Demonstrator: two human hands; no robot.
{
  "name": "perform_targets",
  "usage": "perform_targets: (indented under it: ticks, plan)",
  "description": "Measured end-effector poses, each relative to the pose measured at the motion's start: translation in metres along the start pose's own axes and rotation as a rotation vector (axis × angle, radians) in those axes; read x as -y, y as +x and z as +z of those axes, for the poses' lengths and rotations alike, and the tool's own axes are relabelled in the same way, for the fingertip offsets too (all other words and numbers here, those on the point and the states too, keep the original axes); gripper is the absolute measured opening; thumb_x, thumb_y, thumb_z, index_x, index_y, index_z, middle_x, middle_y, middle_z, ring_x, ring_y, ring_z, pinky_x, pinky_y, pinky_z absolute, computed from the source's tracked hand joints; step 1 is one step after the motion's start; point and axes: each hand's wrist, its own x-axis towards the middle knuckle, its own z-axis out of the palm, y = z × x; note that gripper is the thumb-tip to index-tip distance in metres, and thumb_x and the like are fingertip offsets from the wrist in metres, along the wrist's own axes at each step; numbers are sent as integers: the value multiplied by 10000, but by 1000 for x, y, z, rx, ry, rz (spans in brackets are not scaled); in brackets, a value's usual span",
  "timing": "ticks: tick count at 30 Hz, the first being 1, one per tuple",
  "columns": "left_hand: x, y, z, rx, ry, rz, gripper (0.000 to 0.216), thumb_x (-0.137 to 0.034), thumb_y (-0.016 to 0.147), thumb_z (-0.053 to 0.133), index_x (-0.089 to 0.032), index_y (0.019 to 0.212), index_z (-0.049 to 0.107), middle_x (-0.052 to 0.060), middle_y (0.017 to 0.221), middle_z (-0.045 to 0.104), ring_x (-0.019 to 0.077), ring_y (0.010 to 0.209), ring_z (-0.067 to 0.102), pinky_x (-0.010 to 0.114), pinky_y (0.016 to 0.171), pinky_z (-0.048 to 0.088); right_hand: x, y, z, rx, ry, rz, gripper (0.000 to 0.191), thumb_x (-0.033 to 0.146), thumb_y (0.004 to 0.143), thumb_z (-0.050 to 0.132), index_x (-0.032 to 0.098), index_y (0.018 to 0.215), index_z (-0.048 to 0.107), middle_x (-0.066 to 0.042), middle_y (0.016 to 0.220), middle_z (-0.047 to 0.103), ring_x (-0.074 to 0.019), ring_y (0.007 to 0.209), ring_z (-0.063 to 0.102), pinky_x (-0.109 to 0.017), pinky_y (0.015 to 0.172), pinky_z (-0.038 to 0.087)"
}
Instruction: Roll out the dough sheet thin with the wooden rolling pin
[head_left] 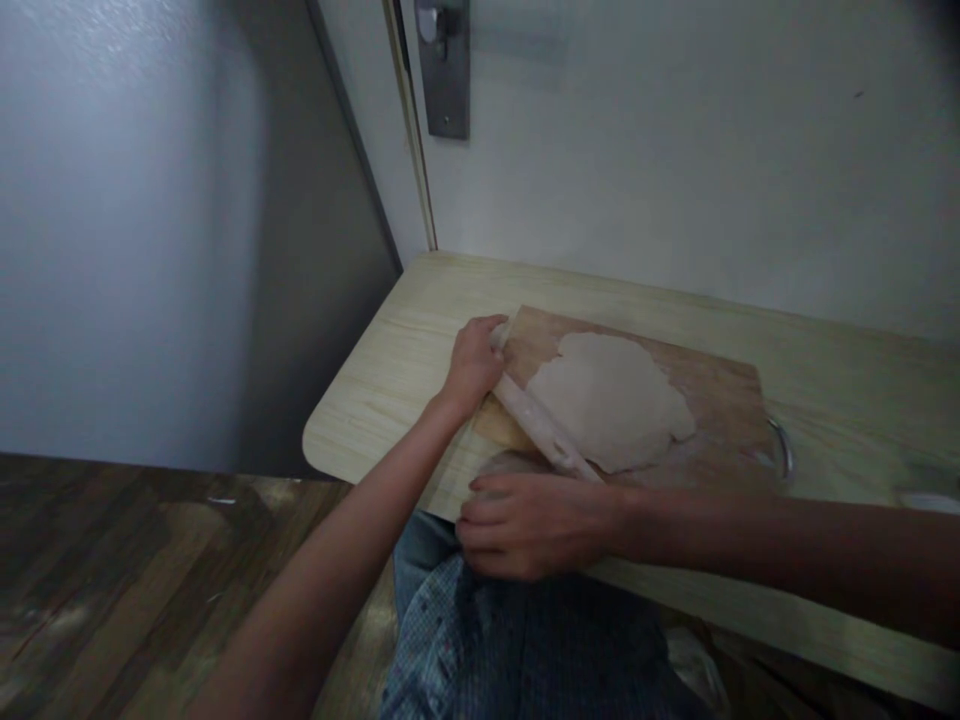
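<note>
A flat, irregular sheet of pale dough (611, 398) lies on a wooden cutting board (720, 385). A thin wooden rolling pin (540, 425) lies along the dough's left edge. My left hand (474, 362) is closed over the pin's far end at the board's back-left corner. My right hand (529, 525) rests with curled fingers on the pin's near end at the board's front edge. The part of the pin under each hand is hidden.
The board has a metal handle (782, 450) on its right side and sits on a light wooden table (390, 390) with a rounded corner. Behind are a white door with a metal lock plate (444, 65) and a wall. Dark wood floor (112, 580) lies to the left.
</note>
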Motion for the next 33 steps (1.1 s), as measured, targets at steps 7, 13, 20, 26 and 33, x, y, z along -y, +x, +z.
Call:
perform_targets:
  ticks: [7, 13, 20, 26, 33]
  plan:
    - [-3, 3, 4, -75, 94, 29, 273, -115, 746, 448, -88, 1001, 541, 138, 1047, 567, 212, 1016, 503, 357, 916, 368, 23, -43, -17, -30, -202, 851, 294, 144, 813, 406, 153, 1104, 448, -96, 952, 539, -202, 835, 485, -337, 706, 394]
    - [-15, -27, -6, -225, 55, 117, 400, -293, 856, 337, -85, 1196, 364, 186, 1347, 295, 236, 1272, 217, 423, 1038, 167, 28, -66, -13, -80, -23, 1191, 411, 267, 836, 358, 98, 1211, 360, -125, 943, 565, -214, 757, 538, -328, 618, 422]
    - [-31, -73, -30, -115, -231, -39, 320, -305, 790, 450, -155, 1072, 460, 118, 1167, 498, 208, 1108, 447, 397, 953, 334, 21, -108, -16, -529, 495, 1213, 385, 335, 865, 316, 171, 1213, 329, 1, 695, 525, -127, 608, 494, -255, 572, 388]
    - [-53, -68, -37, 180, -743, -537, 251, -197, 642, 576, -145, 884, 533, 70, 931, 602, 151, 829, 579, 309, 803, 437, 9, -160, -12, -1137, 755, 1248, 421, 461, 792, 437, 269, 1161, 374, 45, 622, 454, -104, 493, 416, -222, 424, 319]
    - [-71, -44, -46, 370, -885, -842, 95, -123, 675, 528, -138, 761, 564, 73, 781, 608, 119, 675, 572, 258, 676, 449, 3, -176, 3, -1423, 981, 1234, 572, 448, 745, 494, 329, 1244, 241, 60, 589, 494, -119, 453, 461, -241, 409, 368]
